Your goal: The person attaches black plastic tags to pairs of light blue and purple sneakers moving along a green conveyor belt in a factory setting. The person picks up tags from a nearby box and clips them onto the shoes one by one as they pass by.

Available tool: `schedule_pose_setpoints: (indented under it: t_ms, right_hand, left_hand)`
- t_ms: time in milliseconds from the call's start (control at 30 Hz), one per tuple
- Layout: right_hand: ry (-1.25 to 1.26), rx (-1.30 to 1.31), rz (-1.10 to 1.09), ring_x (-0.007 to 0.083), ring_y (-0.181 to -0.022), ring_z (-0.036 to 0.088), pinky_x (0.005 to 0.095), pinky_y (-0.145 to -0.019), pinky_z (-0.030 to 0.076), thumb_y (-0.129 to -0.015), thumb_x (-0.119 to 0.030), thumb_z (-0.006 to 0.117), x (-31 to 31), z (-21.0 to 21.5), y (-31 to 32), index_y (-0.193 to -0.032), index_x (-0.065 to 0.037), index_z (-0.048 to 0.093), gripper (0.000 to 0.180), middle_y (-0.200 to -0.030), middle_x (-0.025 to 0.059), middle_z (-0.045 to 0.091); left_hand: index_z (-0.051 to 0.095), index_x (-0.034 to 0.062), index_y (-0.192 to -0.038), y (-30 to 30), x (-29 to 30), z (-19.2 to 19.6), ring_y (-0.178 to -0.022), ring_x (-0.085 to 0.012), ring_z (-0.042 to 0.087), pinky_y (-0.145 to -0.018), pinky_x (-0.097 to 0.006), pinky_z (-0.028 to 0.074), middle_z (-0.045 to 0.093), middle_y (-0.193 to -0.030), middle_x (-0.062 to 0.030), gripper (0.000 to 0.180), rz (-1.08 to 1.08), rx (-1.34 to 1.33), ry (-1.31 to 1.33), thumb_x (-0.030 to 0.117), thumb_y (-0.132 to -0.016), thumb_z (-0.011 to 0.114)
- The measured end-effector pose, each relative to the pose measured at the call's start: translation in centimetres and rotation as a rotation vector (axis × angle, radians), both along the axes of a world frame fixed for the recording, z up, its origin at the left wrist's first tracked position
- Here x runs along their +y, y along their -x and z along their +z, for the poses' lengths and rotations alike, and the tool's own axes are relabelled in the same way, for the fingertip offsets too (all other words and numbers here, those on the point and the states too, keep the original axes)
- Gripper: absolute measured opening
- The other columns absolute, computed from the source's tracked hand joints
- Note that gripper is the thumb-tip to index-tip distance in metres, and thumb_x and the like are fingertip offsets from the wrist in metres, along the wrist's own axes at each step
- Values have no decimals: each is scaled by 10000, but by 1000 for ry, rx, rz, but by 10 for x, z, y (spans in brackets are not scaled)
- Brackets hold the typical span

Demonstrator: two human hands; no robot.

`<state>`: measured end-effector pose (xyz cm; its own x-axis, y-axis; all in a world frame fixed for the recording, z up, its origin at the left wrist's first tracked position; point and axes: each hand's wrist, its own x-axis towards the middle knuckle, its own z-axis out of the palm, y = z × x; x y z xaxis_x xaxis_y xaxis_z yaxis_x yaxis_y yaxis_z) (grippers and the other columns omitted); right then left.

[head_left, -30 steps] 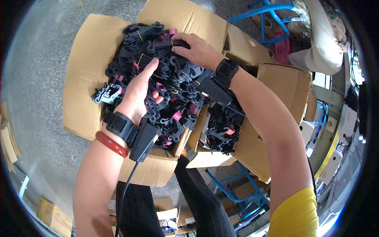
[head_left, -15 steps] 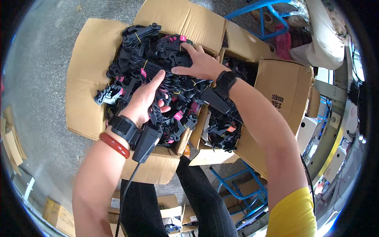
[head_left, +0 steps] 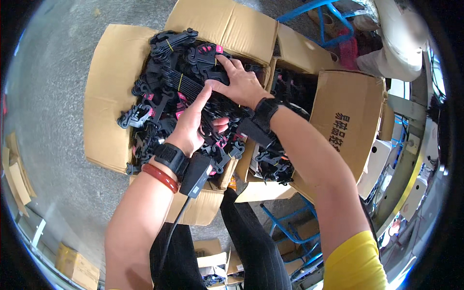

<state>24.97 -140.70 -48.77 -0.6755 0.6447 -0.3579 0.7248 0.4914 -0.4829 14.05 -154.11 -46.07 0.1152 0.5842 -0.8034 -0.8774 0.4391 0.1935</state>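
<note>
A deep carton [head_left: 104, 96] in front of me is filled with black plastic hangers [head_left: 162, 50], many in bundles tied with yellow bands and carrying pink tags. My left hand [head_left: 191, 125] reaches into the pile, its thumb stretched upward and its fingers curled round a bundle of hangers [head_left: 207, 126]. Just beyond it to the right, my right hand [head_left: 239, 83] rests over the hangers with thumb and fingers spread, the fingertips beside a pink-tagged bundle [head_left: 199, 57]. The undersides of the right fingers are hidden.
A second open carton [head_left: 345, 116] with more black hangers [head_left: 275, 162] adjoins on the right. Blue metal stool frames [head_left: 295, 227] stand near and far right. Another person's pale-trousered leg [head_left: 394, 58] is at the upper right. Smaller cartons [head_left: 77, 266] lie along the lower edge.
My left hand has moved right and slightly upward, closer to my right hand. My right hand has shifted a little left. The banded bundle between them has tilted slightly.
</note>
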Motion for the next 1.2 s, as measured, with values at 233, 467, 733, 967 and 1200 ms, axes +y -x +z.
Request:
schedule_pose_setpoints:
  t_ms: [233,467,733,967,1200]
  right_hand:
    - [10,41,-135,387,-1144,519,479,-960,411,-750,-644,599,-32,13,12,-1378,-146,405,825,-1254,220,492]
    - [97,158,-201,418,-1084,550,446,-929,457,-726,-626,643,-63,42,28,-1320,-106,480,806,-1188,261,517]
    - [139,240,-237,450,-1041,552,475,-904,444,-697,-656,635,-112,73,38,-1287,-90,521,825,-1171,291,505]
    - [179,340,-236,479,-1099,512,518,-931,420,-706,-609,666,-142,127,45,-1285,-86,502,798,-1206,335,473]
    - [273,489,-172,448,-1035,521,488,-904,416,-705,-551,689,-178,208,56,-1279,-75,503,768,-1224,318,455]
  left_hand:
    - [620,93,-991,6,-31,-10,-631,-174,642,-636,-318,561,661,-836,-43,315,-8,-54,-2,388,-879,614]
    - [629,44,-1037,14,-70,11,-735,-185,665,-655,-312,550,685,-910,-81,336,43,-42,-8,347,-902,574]
    - [552,5,-1162,20,-124,37,-873,-212,657,-746,-333,554,650,-1040,-108,402,76,73,14,306,-897,551]
    - [531,0,-1160,30,-167,92,-794,-218,659,-652,-331,568,642,-1004,-113,420,25,308,89,304,-870,545]
    - [561,46,-1116,41,-225,178,-827,-203,643,-707,-335,534,640,-991,-75,415,32,475,151,380,-873,516]
